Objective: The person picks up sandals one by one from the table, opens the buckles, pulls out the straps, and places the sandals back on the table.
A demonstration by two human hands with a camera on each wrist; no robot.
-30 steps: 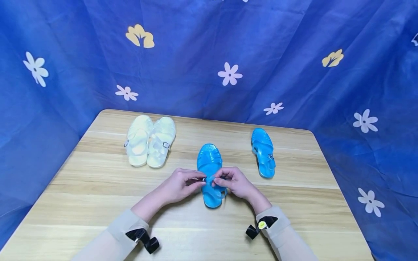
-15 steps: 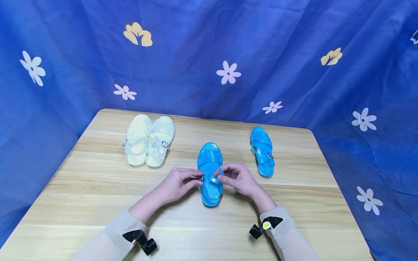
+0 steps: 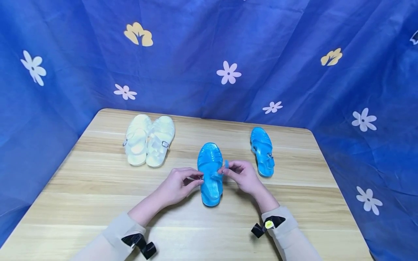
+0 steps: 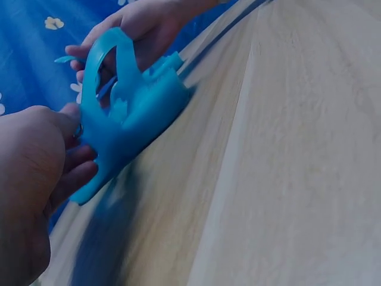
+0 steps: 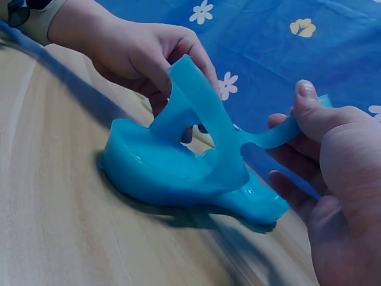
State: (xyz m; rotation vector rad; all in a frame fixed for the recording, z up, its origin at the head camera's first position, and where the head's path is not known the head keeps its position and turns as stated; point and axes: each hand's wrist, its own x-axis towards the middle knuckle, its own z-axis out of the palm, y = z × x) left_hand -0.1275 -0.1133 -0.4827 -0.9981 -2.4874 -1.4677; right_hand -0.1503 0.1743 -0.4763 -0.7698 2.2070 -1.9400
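Note:
A blue jelly sandal lies on the table in the middle of the head view, toe pointing away. At its left side my left hand pinches the small metal buckle between thumb and fingers. My right hand, off the sandal's right side, holds the loose ankle strap between thumb and fingers, and the tip of the strap sticks out past the thumb. In the right wrist view the heel strap stands up in an arch. Fingers mostly cover the buckle.
Another blue sandal with a round buckle lies to the right, further back. A pair of white sandals sits side by side at the back left. Behind the wooden table hangs a blue flowered cloth.
My right hand has moved right and slightly away, drawing the strap out from over the sandal to its right side. My left hand has stayed at the buckle.

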